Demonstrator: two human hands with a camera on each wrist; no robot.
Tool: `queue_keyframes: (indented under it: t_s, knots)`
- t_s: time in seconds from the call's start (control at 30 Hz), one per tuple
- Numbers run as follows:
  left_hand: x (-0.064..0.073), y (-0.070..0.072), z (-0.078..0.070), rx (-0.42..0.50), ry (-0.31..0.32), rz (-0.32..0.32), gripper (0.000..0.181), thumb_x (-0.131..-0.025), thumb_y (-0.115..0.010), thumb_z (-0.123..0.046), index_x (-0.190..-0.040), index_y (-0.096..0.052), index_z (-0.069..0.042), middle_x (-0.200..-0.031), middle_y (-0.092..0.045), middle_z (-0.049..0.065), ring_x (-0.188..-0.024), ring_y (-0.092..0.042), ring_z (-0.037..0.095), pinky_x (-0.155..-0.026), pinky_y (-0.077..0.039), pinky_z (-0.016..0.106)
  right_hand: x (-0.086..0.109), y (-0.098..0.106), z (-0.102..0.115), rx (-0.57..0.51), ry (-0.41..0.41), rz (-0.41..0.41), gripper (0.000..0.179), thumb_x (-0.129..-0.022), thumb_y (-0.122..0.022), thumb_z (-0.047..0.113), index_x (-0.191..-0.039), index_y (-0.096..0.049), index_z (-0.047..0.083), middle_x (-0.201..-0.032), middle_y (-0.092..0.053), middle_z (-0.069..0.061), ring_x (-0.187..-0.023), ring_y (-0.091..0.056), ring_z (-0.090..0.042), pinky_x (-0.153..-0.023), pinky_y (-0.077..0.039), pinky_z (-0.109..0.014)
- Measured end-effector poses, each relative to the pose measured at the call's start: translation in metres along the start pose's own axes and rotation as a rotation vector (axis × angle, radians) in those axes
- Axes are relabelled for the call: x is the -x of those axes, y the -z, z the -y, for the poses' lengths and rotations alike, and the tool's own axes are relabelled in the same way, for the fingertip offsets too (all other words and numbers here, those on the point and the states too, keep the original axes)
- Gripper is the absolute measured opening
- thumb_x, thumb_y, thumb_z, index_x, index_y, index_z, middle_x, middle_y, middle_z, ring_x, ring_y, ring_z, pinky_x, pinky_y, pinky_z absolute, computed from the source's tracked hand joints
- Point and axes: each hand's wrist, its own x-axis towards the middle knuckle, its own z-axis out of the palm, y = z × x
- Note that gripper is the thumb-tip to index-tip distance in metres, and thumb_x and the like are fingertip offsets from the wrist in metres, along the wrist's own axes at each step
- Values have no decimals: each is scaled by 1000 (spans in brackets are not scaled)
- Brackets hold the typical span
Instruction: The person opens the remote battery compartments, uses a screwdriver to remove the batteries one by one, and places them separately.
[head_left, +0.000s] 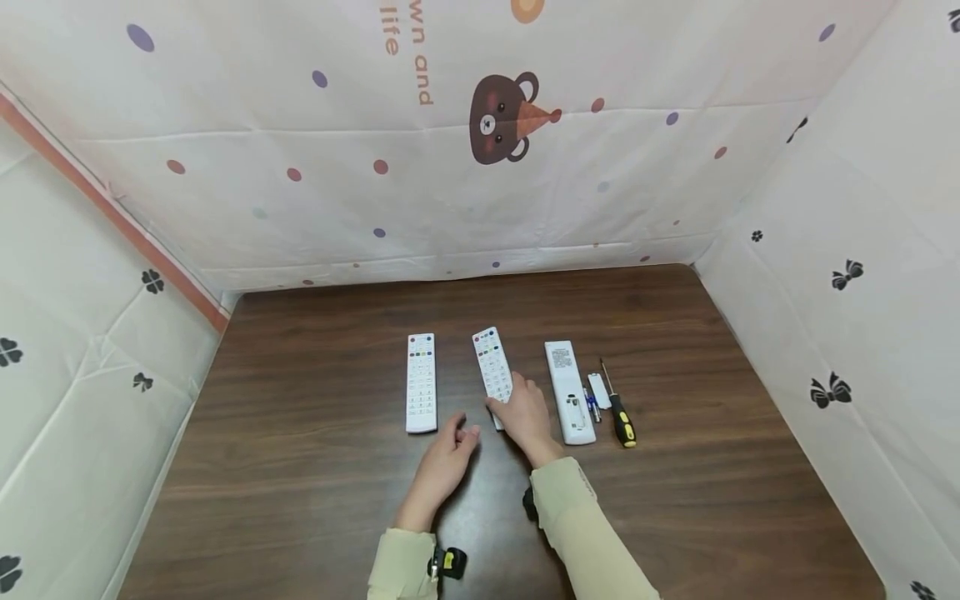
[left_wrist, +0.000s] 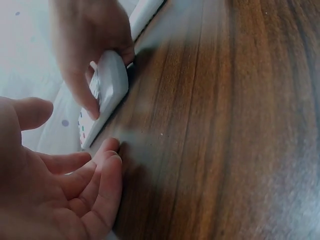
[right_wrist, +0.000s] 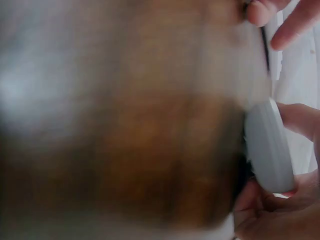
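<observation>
A white remote control (head_left: 491, 360) lies face up in the middle of three, slightly slanted. My right hand (head_left: 528, 414) grips its near part, thumb on one long side and fingers on the other. In the right wrist view the rounded end of the remote (right_wrist: 271, 147) shows between thumb and fingers. My left hand (head_left: 444, 460) holds nothing; its fingers are loosely bent, palm facing inward, just nearer than the left remote (head_left: 422, 383), which lies face up. In the left wrist view that left hand (left_wrist: 65, 192) is beside the gripped remote (left_wrist: 116, 82).
On the right, a third remote (head_left: 562, 379) lies face down with its battery compartment uncovered. Beside it are batteries (head_left: 592, 406), a white battery cover (head_left: 598, 390) and a yellow-black screwdriver (head_left: 622, 423). Printed cloth (head_left: 420, 200) borders the brown table (head_left: 300, 483) at back and sides.
</observation>
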Motion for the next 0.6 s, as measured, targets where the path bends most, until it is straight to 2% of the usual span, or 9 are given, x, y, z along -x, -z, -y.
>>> queue_keyframes:
  t_s: [0.17,0.23,0.43,0.6]
  knots:
    - [0,2,0,49,21,5,51,-93,-41,-41,-133,-40,-9,-103,-59,4,-105,-50,23,-91,-37,45,1,-1,-5,-72,3,5,60,-76,-67,38,-123,-49,5,-99,-55,-9,-89,-50,-24,-74,-43,-39]
    - [-1,3,1,54,34,9,53,-92,-40,-44,-133,-40,-10,-105,-59,3,-108,-49,23,-92,-36,45,2,-1,-6,-106,0,-12,57,-77,-67,35,-120,-50,4,-99,-56,-9,-89,-51,-23,-74,-44,-38]
    - [-1,2,0,42,29,6,56,-92,-42,-44,-135,-36,-9,-97,-59,-1,-98,-53,19,-87,-39,43,5,-1,-8,-177,14,-55,44,-78,-69,22,-114,-52,3,-96,-59,-9,-86,-55,-23,-71,-46,-39]
    - [1,1,-1,44,14,3,60,-92,-43,-42,-139,-27,-9,-91,-59,-2,-90,-54,18,-84,-41,43,12,0,-10,-203,7,-60,44,-79,-67,21,-116,-50,6,-99,-60,-10,-86,-57,-23,-70,-46,-39]
